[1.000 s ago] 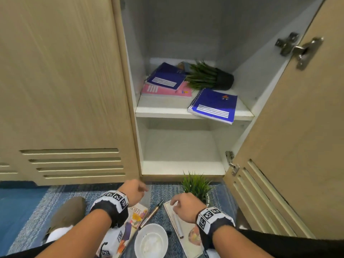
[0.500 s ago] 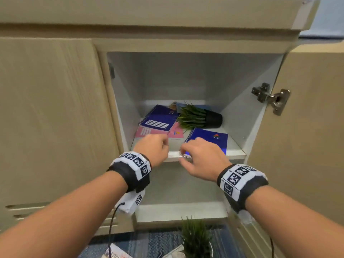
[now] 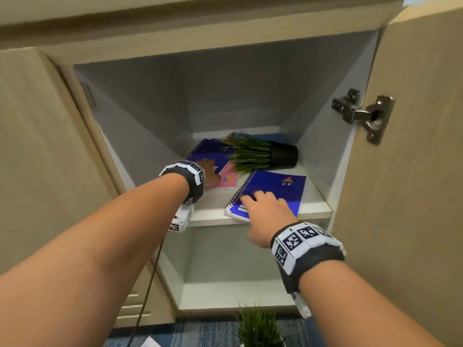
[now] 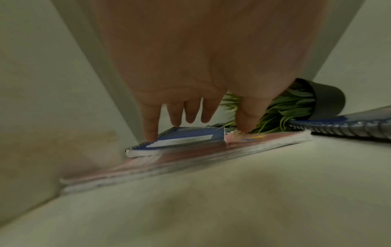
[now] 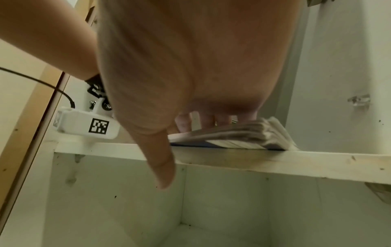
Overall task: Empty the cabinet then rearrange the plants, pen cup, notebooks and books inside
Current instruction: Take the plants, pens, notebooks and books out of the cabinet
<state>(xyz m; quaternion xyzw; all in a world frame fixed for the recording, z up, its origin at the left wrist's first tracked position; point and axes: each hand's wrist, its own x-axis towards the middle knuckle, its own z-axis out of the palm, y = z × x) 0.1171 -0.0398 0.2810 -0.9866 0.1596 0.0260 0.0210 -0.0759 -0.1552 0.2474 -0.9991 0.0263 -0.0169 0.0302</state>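
Observation:
On the cabinet's upper shelf [image 3: 213, 216] a blue spiral notebook [image 3: 283, 189] lies at the front right, its near corner overhanging the edge. My right hand [image 3: 263, 209] rests on it with fingers [image 5: 213, 118] on the cover and thumb [image 5: 162, 160] hanging below the shelf edge. At the left, a smaller blue notebook [image 4: 182, 138] lies on a pink book [image 4: 253, 142]. My left hand [image 4: 201, 120] touches that stack with straight fingers. A plant in a black pot [image 3: 265, 154] lies on its side behind the stack.
The right cabinet door [image 3: 413, 171] stands open, with a metal hinge [image 3: 363, 113] jutting in. The left door [image 3: 37, 171] is closed. Below the shelf is the lower compartment [image 3: 238, 271]. A second green plant [image 3: 255, 326] stands on the blue rug [image 3: 200, 334].
Both hands rose from the floor items to the upper shelf. The left hand has gone deeper onto the left stack. The right hand has settled on the front blue notebook.

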